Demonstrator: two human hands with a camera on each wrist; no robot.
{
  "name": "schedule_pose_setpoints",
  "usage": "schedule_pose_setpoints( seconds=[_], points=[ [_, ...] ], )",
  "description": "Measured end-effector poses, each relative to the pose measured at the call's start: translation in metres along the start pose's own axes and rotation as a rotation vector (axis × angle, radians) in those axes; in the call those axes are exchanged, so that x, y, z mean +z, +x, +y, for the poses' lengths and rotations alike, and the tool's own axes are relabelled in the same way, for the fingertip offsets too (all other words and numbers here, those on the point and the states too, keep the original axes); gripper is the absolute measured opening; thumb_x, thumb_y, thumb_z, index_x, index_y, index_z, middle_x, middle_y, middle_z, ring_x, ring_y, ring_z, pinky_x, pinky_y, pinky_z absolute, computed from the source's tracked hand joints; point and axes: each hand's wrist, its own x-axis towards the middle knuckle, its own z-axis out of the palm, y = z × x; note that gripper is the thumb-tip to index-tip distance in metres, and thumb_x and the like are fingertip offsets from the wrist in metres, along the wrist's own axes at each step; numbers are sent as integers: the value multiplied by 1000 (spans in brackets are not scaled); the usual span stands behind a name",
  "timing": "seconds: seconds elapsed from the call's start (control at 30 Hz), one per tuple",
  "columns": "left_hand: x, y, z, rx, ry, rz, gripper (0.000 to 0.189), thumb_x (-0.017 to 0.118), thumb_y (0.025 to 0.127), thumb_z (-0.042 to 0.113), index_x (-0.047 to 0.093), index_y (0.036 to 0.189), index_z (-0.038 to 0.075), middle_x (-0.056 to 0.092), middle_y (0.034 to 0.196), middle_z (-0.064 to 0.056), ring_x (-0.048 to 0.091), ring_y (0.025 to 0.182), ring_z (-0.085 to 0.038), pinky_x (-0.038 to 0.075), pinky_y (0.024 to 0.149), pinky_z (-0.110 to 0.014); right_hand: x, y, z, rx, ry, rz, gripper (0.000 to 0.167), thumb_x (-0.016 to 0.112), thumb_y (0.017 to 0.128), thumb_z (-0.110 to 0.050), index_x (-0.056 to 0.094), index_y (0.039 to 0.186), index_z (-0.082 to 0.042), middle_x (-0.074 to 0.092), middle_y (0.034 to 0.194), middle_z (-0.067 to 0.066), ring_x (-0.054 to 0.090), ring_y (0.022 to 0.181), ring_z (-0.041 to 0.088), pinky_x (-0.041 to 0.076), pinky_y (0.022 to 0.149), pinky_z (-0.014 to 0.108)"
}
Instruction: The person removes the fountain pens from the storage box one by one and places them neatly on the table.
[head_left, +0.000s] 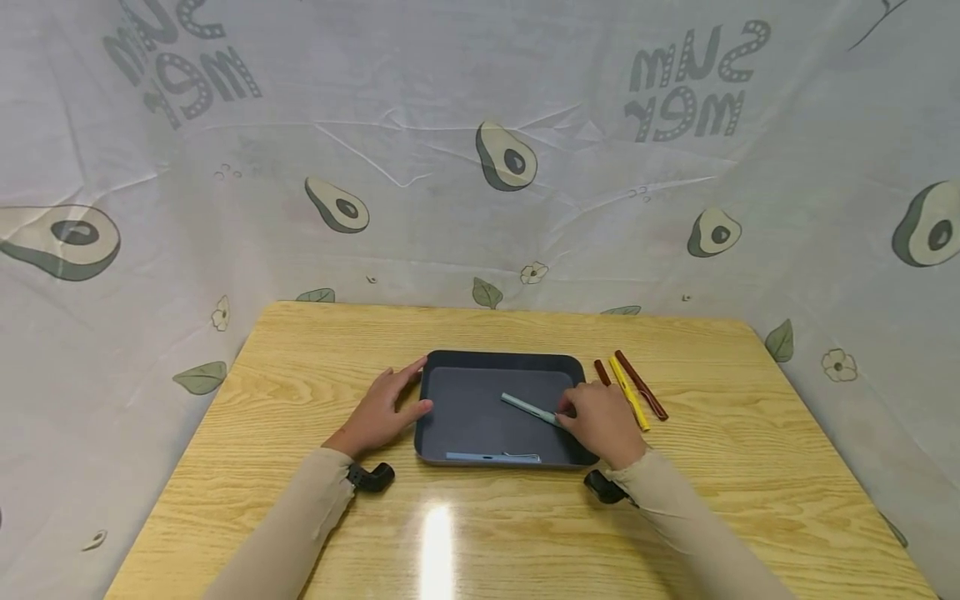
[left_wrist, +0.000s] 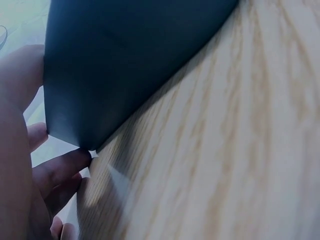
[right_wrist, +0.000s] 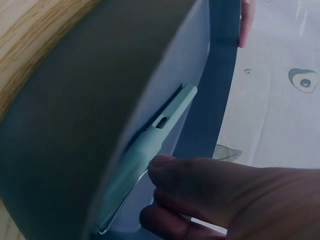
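A dark grey tray (head_left: 480, 421) lies on the wooden table. My left hand (head_left: 382, 412) rests at its left rim, thumb and fingers spread and touching the edge; in the left wrist view the fingertips (left_wrist: 75, 162) meet the tray's outer corner. Over the tray's right side, my right hand (head_left: 606, 417) pinches a light teal pen (head_left: 528, 408) near its clip end. In the right wrist view this pen (right_wrist: 172, 107) slants inside the tray, thumb against it. A blue pen (head_left: 480, 457) with a metal clip lies along the tray's near wall.
Right of the tray, a yellow pen (head_left: 628, 392) lies between two dark red pens, one (head_left: 641, 385) fully visible and the other (head_left: 602, 372) partly behind my right hand. A printed white cloth (head_left: 420, 250) hangs behind the table (head_left: 337, 333).
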Motion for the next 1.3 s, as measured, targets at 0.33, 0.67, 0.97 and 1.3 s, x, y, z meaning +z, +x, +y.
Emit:
schedule_pose_setpoints(
  seconds=[0.33,0.67,0.97,1.3],
  points=[
    [0,0,1,3,-9,1,77,64,102,44,27,166,19,50,156,-11,42,148,-30,8,129,-54,7,-3,-3,9,-46,-9,16,92,78,-20,77,73,-17,68,70,-2,54,63,19,47,66,44],
    [1,1,-1,-7,4,-5,77,62,103,46,26,166,22,49,157,-11,41,149,-30,7,129,-55,10,0,-3,14,-41,-40,19,92,78,-16,75,69,-18,66,68,-4,52,63,18,39,64,39],
    [-2,1,1,-37,-8,-6,78,64,102,47,26,166,25,50,156,-11,37,151,-32,8,129,-55,8,7,-8,-40,-77,1,25,88,79,-8,72,62,-16,61,61,-1,45,57,19,31,58,32],
    [0,2,0,-33,-10,-10,78,65,101,46,27,166,24,50,156,-12,40,149,-31,7,129,-53,12,7,-5,-37,-49,-83,22,93,76,-14,71,70,-16,63,68,-2,48,61,16,36,60,32]
  ],
)
